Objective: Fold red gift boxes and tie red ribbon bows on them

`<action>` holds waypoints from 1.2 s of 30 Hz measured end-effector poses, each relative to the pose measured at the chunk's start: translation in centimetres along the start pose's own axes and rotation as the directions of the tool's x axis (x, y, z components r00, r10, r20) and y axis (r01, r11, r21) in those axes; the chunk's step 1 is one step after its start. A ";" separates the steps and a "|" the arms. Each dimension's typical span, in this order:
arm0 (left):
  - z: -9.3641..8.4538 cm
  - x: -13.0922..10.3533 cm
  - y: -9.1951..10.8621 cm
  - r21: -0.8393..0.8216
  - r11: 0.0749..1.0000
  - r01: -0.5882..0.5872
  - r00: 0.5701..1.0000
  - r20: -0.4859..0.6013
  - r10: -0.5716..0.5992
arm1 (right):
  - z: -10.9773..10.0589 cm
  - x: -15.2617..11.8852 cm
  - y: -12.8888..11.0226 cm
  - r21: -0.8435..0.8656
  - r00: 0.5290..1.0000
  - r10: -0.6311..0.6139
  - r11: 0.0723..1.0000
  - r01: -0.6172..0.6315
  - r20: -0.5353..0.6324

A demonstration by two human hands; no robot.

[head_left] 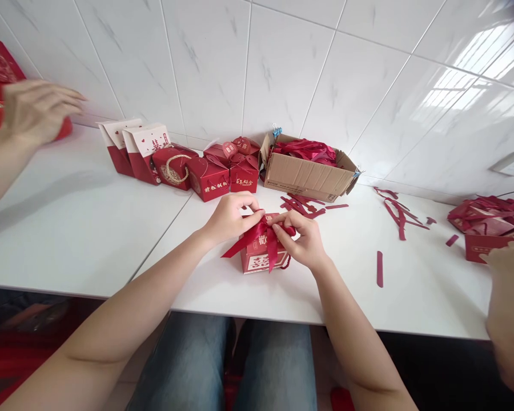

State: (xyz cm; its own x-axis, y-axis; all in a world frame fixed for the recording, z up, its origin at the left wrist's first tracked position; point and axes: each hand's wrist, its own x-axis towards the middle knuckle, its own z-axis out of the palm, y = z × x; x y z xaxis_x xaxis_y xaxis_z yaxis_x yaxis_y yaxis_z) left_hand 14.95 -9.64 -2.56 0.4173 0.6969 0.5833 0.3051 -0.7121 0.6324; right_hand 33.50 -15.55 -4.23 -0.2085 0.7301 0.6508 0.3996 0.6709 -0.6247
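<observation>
Red ribbon [272,249] between pinched fingers [253,219] of left hand [230,218] and right hand [306,238], over box [257,264] with “歡”.

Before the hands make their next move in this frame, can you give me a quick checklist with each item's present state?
1. Left hand on the satin ribbon: ok, pinching it at the bow's left side.
2. Right hand on the ribbon: ok, pinching the bow's right side.
3. Red gift box resting on the white table: ok.
4. Ribbon tails hanging alike: not ok, one slants out left, the other hangs down the front.
5. Knot tight: cannot tell from this view.
6. Other people's hands apart from this box: ok, one far left, one far right.
</observation>
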 end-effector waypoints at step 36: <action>0.5 -0.1 -0.7 0.093 0.987 -0.130 0.990 -0.041 0.134 | -0.6 -0.2 0.3 -0.146 0.991 -0.097 0.983 0.109 0.089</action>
State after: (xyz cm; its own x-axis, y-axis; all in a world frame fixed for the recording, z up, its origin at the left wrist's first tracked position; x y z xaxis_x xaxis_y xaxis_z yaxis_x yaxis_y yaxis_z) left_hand 15.07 -9.27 -3.33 0.4188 0.5978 0.6835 0.3263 -0.8015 0.5011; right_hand 34.15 -15.60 -4.29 -0.3249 0.6703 0.6672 0.5007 0.7204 -0.4799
